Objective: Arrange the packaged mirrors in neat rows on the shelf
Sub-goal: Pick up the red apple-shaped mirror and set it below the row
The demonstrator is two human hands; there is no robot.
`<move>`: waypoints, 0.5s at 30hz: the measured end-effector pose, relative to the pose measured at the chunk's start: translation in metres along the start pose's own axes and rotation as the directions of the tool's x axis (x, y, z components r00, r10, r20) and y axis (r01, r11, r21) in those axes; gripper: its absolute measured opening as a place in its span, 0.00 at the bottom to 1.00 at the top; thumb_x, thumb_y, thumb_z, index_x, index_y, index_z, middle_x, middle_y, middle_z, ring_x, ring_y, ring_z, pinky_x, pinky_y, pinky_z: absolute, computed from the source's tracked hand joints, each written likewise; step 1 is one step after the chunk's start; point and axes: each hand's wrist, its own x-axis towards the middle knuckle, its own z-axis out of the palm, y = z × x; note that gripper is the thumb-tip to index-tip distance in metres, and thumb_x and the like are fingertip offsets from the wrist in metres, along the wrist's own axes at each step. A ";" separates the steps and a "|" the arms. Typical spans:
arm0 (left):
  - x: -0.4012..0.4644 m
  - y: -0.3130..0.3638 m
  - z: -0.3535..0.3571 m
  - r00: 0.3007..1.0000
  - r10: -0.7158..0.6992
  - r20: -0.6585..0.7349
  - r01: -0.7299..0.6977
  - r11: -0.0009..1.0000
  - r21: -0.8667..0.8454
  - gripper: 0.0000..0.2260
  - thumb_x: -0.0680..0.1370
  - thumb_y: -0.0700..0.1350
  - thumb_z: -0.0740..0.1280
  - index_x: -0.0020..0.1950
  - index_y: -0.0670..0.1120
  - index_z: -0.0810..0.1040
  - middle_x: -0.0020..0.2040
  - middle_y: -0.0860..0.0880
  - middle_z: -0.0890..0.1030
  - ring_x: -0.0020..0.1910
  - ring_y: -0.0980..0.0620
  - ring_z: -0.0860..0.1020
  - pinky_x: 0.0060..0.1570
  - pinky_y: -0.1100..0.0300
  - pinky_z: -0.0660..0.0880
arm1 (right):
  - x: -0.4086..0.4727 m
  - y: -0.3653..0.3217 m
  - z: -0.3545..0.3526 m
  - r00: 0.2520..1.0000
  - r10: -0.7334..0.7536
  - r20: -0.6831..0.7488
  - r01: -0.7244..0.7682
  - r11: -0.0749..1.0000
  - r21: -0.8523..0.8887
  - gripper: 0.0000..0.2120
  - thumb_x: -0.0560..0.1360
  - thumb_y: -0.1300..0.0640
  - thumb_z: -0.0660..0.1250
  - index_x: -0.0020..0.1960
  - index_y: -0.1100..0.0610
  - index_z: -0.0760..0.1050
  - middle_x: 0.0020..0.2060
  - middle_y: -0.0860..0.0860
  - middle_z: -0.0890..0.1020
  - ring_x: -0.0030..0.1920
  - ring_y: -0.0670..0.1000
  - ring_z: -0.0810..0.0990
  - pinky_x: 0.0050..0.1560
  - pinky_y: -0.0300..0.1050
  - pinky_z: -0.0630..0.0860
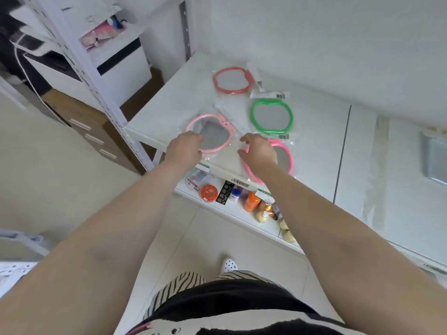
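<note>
Several round mirrors in clear plastic bags lie on the white shelf [314, 141]. A red-framed mirror [233, 80] is farthest back, a green-framed mirror [271, 115] lies nearer and to the right. A pale pink mirror [212, 134] sits at the front left; my left hand [185, 148] rests on its near left edge, fingers bent over the bag. A bright pink mirror [283, 158] lies at the front right, partly hidden under my right hand [260, 151], whose fingers are spread and loosely curved above the bag.
A lower shelf [232, 213] holds bottles, an orange lid and other small goods. White metal shelf uprights [101, 97] stand at the left, with boxes and a brown drawer cabinet [92, 131] behind. A grey tray [435, 163] sits at the far right.
</note>
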 end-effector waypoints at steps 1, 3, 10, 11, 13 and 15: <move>0.008 -0.007 -0.003 1.000 -0.011 -0.009 0.011 1.000 -0.002 0.19 0.77 0.39 0.63 0.69 0.46 0.72 0.63 0.43 0.76 0.60 0.42 0.76 0.56 0.50 0.75 | 0.010 -0.005 0.001 1.000 -0.008 0.005 0.008 1.000 -0.013 0.18 0.75 0.57 0.66 0.65 0.53 0.74 0.60 0.54 0.78 0.59 0.55 0.77 0.54 0.52 0.78; 0.024 -0.020 -0.006 0.999 -0.037 -0.013 0.037 0.999 -0.019 0.19 0.77 0.40 0.63 0.69 0.47 0.72 0.63 0.43 0.76 0.61 0.42 0.76 0.56 0.50 0.74 | 0.026 -0.014 0.002 1.000 -0.029 0.010 0.029 0.999 -0.031 0.18 0.75 0.57 0.67 0.65 0.53 0.74 0.59 0.54 0.78 0.59 0.55 0.78 0.54 0.51 0.78; 0.092 -0.032 -0.005 0.998 0.047 0.050 -0.046 0.998 -0.034 0.21 0.75 0.40 0.65 0.68 0.47 0.73 0.61 0.43 0.76 0.61 0.42 0.75 0.56 0.51 0.74 | 0.066 -0.028 0.009 0.999 0.042 0.000 -0.042 0.998 -0.053 0.18 0.76 0.56 0.66 0.65 0.53 0.74 0.59 0.54 0.78 0.58 0.55 0.77 0.52 0.49 0.75; 0.104 -0.033 -0.004 0.995 0.079 0.056 -0.077 0.996 -0.033 0.21 0.74 0.41 0.65 0.68 0.47 0.73 0.61 0.43 0.76 0.61 0.42 0.75 0.57 0.51 0.74 | 0.072 -0.030 0.010 0.997 0.071 -0.012 -0.071 0.996 -0.047 0.18 0.76 0.55 0.66 0.65 0.53 0.74 0.59 0.54 0.78 0.58 0.55 0.77 0.52 0.49 0.76; 0.124 -0.036 -0.003 0.987 0.145 0.075 -0.143 0.989 -0.031 0.21 0.74 0.41 0.65 0.67 0.48 0.74 0.61 0.44 0.76 0.62 0.42 0.74 0.58 0.52 0.73 | 0.083 -0.035 0.013 0.991 0.130 -0.035 -0.131 0.991 -0.028 0.18 0.75 0.55 0.66 0.65 0.53 0.74 0.59 0.54 0.78 0.59 0.55 0.77 0.52 0.49 0.75; 0.150 -0.044 -0.007 0.967 0.229 0.110 -0.227 0.974 -0.030 0.20 0.74 0.42 0.66 0.67 0.48 0.74 0.62 0.44 0.75 0.63 0.43 0.74 0.58 0.52 0.73 | 0.094 -0.044 0.015 0.974 0.218 -0.069 -0.219 0.976 -0.013 0.18 0.75 0.55 0.66 0.65 0.52 0.73 0.59 0.53 0.78 0.60 0.55 0.76 0.52 0.49 0.74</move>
